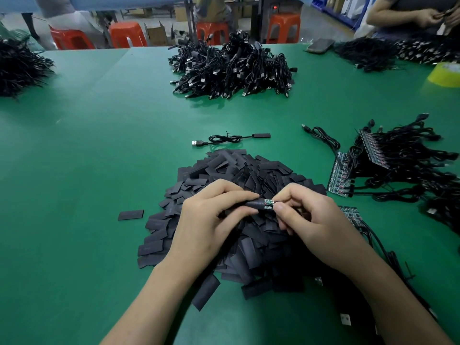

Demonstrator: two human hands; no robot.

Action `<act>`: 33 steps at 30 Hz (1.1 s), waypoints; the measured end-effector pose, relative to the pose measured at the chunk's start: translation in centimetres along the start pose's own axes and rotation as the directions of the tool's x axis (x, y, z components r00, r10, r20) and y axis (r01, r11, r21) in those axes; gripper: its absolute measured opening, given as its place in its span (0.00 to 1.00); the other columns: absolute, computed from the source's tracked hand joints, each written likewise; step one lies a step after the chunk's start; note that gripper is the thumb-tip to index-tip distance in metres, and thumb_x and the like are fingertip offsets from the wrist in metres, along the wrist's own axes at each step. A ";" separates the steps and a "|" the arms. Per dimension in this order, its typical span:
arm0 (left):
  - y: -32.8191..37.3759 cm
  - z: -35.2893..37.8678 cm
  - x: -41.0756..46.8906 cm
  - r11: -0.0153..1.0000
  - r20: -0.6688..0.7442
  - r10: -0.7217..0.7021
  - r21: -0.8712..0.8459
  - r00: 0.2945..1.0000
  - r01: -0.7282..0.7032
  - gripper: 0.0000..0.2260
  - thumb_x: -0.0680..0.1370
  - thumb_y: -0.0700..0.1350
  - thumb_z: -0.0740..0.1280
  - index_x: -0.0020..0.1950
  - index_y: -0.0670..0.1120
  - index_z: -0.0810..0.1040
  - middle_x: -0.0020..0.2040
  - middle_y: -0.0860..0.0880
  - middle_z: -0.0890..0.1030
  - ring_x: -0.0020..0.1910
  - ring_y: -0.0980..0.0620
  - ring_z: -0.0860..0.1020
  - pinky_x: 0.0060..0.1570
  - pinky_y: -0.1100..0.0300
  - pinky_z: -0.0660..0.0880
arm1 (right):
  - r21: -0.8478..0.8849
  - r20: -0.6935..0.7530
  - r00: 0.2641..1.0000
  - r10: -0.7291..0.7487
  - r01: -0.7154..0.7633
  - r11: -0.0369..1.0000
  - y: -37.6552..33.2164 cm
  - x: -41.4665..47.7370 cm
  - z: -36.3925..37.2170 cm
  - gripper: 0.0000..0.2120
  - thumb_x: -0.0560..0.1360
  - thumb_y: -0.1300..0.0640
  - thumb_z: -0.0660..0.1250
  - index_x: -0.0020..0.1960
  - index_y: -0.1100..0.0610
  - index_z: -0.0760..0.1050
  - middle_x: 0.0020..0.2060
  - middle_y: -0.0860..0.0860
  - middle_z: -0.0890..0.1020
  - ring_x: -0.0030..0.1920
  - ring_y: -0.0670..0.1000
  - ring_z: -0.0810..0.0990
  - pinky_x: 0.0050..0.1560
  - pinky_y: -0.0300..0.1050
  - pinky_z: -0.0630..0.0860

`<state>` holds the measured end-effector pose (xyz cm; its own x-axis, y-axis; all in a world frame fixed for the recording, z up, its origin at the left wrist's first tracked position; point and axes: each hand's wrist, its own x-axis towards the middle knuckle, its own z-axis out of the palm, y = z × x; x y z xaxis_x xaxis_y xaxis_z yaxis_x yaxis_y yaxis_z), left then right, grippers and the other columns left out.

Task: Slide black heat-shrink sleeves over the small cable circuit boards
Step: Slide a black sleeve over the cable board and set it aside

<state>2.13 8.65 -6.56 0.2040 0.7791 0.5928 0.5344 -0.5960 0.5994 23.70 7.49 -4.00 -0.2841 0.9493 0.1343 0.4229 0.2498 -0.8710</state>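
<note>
My left hand (211, 215) pinches a black heat-shrink sleeve (254, 204) between thumb and fingers, above a big heap of loose black sleeves (236, 175). My right hand (308, 215) pinches a small green circuit board (269, 204) whose left end sits inside the sleeve's mouth; its right part still shows. The board's cable runs off under my right hand, hidden. Panels of bare boards with black cables (341, 175) lie to the right.
One sleeved USB cable (231, 139) lies alone beyond the heap. A large pile of black cables (231, 68) sits at the far centre of the green table (99, 145). More cable heaps lie far left and far right, where another person's hands (428, 16) work. Yellow tape roll (445, 74) at right.
</note>
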 end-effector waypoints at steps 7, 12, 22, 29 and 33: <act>0.2 0.3 -0.3 1.000 0.012 0.019 -0.010 1.000 -0.019 0.08 0.76 0.44 0.76 0.55 0.47 0.87 0.48 0.55 0.81 0.47 0.61 0.79 0.49 0.72 0.70 | -0.040 -0.040 0.999 0.033 -0.035 0.999 0.2 0.0 0.1 0.05 0.78 0.58 0.70 0.44 0.51 0.80 0.35 0.45 0.82 0.37 0.44 0.79 0.40 0.37 0.73; 0.1 0.5 -0.5 0.997 0.016 0.074 0.021 0.997 -0.075 0.08 0.77 0.44 0.76 0.56 0.46 0.86 0.49 0.53 0.82 0.46 0.59 0.80 0.50 0.70 0.73 | -0.058 -0.053 0.998 0.034 -0.037 0.998 0.1 0.0 0.2 0.06 0.78 0.59 0.70 0.44 0.51 0.80 0.36 0.45 0.83 0.37 0.43 0.80 0.40 0.36 0.73; 0.2 0.8 -0.5 0.998 0.001 0.063 -0.007 0.998 -0.063 0.09 0.78 0.46 0.75 0.57 0.46 0.86 0.49 0.55 0.81 0.46 0.62 0.79 0.47 0.71 0.73 | 0.011 -0.051 0.998 0.028 -0.028 1.000 0.1 -0.1 -0.1 0.07 0.79 0.59 0.69 0.43 0.51 0.80 0.32 0.44 0.80 0.34 0.42 0.76 0.36 0.37 0.70; 0.2 0.8 -0.5 0.998 0.007 0.052 -0.036 0.999 -0.052 0.09 0.78 0.46 0.74 0.57 0.47 0.86 0.48 0.55 0.81 0.45 0.61 0.79 0.46 0.71 0.71 | 0.022 -0.032 0.999 0.016 -0.015 1.000 0.0 -0.1 0.1 0.05 0.77 0.50 0.68 0.44 0.49 0.80 0.33 0.44 0.81 0.34 0.41 0.77 0.36 0.37 0.71; 0.7 1.0 -0.5 0.997 -0.009 0.033 -0.071 0.999 -0.033 0.09 0.79 0.46 0.73 0.56 0.46 0.86 0.48 0.54 0.82 0.47 0.59 0.80 0.48 0.69 0.73 | 0.043 -0.025 0.999 0.024 -0.023 0.999 -0.1 0.0 0.0 0.06 0.76 0.49 0.68 0.44 0.50 0.80 0.34 0.44 0.81 0.35 0.42 0.78 0.38 0.39 0.73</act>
<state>3.19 8.05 -6.97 0.2143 0.7575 0.6166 0.4674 -0.6339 0.6162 23.71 7.45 -3.92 -0.2518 0.9596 0.1252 0.3916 0.2194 -0.8936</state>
